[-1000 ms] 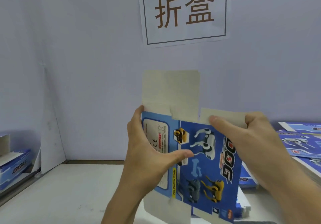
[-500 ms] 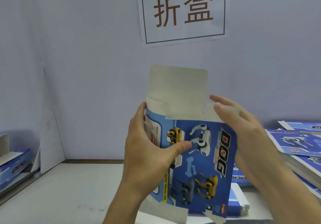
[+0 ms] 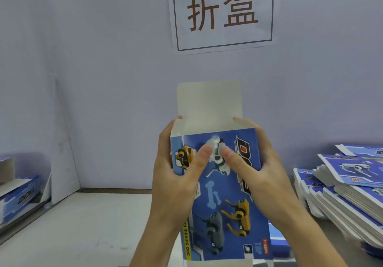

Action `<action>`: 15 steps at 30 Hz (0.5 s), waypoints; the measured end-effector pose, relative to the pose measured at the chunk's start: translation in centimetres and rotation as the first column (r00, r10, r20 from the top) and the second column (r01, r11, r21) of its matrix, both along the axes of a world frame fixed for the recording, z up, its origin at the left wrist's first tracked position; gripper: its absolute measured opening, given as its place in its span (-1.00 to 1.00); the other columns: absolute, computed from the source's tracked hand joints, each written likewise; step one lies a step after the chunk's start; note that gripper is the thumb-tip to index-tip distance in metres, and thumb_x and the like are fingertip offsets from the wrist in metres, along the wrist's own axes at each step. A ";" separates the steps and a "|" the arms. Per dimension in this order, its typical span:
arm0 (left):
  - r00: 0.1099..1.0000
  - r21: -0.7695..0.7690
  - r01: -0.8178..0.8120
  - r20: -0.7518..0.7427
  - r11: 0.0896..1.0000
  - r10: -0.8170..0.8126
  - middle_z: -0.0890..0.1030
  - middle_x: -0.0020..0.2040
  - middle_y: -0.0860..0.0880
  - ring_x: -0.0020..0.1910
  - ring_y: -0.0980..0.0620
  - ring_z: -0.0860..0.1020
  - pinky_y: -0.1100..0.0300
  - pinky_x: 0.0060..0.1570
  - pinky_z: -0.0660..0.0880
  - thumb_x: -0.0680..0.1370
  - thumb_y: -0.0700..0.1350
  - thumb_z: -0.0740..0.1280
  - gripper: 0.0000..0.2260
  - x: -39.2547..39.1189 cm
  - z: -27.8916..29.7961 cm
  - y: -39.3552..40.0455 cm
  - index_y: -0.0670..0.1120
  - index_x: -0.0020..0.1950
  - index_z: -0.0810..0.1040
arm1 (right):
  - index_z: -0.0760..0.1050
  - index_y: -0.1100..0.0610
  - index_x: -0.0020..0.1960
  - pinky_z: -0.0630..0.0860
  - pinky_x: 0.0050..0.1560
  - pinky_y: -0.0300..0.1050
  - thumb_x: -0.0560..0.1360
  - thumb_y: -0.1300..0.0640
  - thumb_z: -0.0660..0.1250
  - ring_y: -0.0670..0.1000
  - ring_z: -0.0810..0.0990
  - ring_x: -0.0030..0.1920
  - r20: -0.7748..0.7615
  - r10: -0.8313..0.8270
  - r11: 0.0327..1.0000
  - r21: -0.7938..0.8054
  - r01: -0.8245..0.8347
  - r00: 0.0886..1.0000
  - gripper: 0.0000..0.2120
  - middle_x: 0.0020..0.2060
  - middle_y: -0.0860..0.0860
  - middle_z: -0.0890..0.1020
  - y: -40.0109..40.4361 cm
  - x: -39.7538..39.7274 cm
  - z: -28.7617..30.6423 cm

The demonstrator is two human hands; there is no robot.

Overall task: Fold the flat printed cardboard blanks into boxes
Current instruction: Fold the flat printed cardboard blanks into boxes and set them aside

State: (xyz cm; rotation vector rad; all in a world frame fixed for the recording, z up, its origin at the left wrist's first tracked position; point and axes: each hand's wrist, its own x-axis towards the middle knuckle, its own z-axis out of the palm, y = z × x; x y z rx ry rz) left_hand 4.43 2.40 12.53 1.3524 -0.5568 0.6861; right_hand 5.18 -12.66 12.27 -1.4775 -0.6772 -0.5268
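Held upright in front of the wall (image 3: 103,80), above the white table (image 3: 83,225) — box (image 3: 226,204) grasped from both sides: left hand (image 3: 176,175) wrapped round left edge, right hand (image 3: 263,173) round right edge, thumbs pressed on the blue printed front. Plain grey flap (image 3: 209,103) standing open on top. Sign (image 3: 222,13) taped above. Stack of flat blanks (image 3: 348,186) at right — finished boxes (image 3: 18,194) at left.

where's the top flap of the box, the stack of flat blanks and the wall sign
top flap (image 3: 209,101), head view, middle of its plain grey inner face.
stack of flat blanks (image 3: 352,184), head view, printed top sheet at right.
wall sign (image 3: 222,11), head view, white paper between the two characters.
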 end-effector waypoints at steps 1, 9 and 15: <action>1.000 -0.008 -0.020 -0.005 1.000 0.020 0.70 0.09 -0.01 0.04 -0.04 0.71 0.05 -0.12 0.68 0.42 0.10 0.46 -0.54 0.0 0.0 0.0 0.13 0.30 0.49 | 0.42 -0.20 0.30 0.62 -0.19 -0.30 0.47 -0.06 0.43 -0.11 0.71 -0.04 0.000 0.005 1.000 0.003 -0.005 1.000 -0.58 -0.02 -0.15 0.70 0.1 0.2 0.2; 0.987 -0.048 -0.129 -0.101 0.990 0.124 0.43 -0.39 0.07 -0.42 0.10 0.45 0.29 -0.44 0.45 0.58 0.13 0.28 -0.69 0.1 0.9 0.6 -0.05 -0.23 0.46 | 0.49 -0.09 -0.09 0.44 -0.40 -0.25 0.37 -0.41 0.17 -0.11 0.42 -0.46 -0.149 -0.063 0.998 -0.022 0.061 0.987 -0.58 -0.50 -0.13 0.41 0.2 -0.1 2.0; 0.988 -0.148 -0.086 -0.143 0.985 0.065 0.63 -0.15 0.16 -0.20 -0.12 0.58 -0.13 -0.21 0.50 0.53 -0.13 0.18 -0.64 0.0 1.1 1.4 0.36 0.11 0.45 | 0.36 -0.35 0.16 0.39 -0.52 -0.24 0.36 -0.06 0.15 -0.01 0.37 -0.45 -0.191 -0.001 0.994 0.107 0.022 0.982 -0.61 -0.46 -0.05 0.40 1.6 -0.7 1.6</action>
